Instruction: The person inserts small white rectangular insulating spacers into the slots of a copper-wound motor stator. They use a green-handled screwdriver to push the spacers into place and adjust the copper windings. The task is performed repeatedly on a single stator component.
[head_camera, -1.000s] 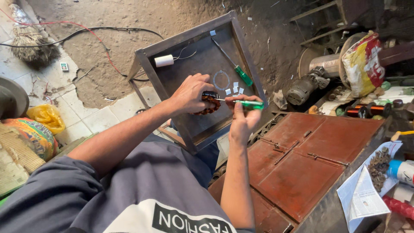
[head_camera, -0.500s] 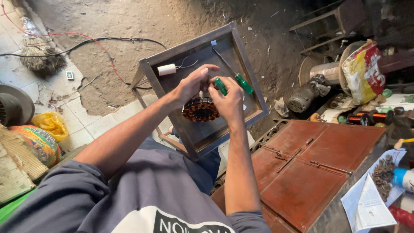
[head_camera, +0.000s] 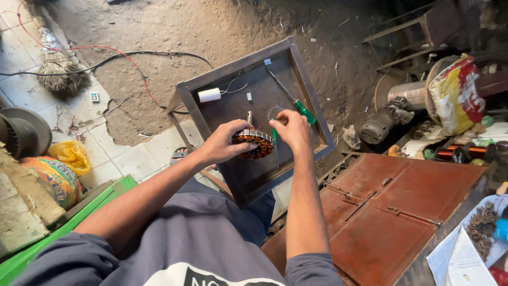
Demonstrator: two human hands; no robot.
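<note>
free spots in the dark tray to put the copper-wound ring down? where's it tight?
Bare patch: the dark square metal tray floor near its front corner, below the hands. Another strip lies between the white thread spool and the far rim. Crowded: the middle, where the left hand holds the copper-wound ring stator, the right hand works a green tool, and the green-handled screwdriver lies alongside.

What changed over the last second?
The right hand, which held a green tool level a second ago, has swung it down against the copper winding. The left hand keeps gripping the winding. Tray, white spool and screwdriver are unmoved.
</note>
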